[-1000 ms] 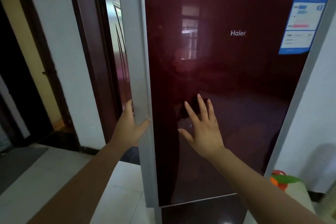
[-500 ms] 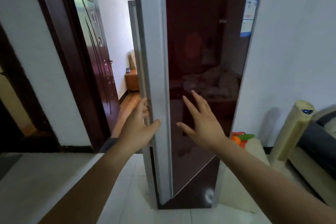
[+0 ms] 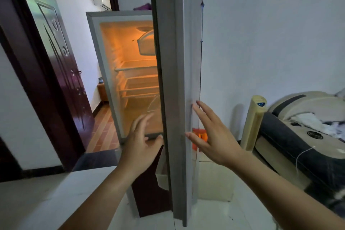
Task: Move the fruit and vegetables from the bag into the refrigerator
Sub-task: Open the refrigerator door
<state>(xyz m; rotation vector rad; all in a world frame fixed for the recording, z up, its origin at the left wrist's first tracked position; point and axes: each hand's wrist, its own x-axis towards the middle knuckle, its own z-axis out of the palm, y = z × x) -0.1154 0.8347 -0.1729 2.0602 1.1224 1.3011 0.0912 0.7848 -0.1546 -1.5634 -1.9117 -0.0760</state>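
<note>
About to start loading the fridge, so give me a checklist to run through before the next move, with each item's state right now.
1. Fridge door swung wide enough to reach in: ok, it stands edge-on to the camera.
2. Inside light on and shelves visible: ok, lit orange.
3. Shelves free for produce: ok for the part in view; the door hides the rest.
4. Left hand free: ok, open with nothing in its grip, by the door's inner edge.
5. Right hand free: ok, open, fingers spread against the door's outer edge.
6. Bag of fruit and vegetables within reach: cannot tell; only something orange and red shows behind the door.
</note>
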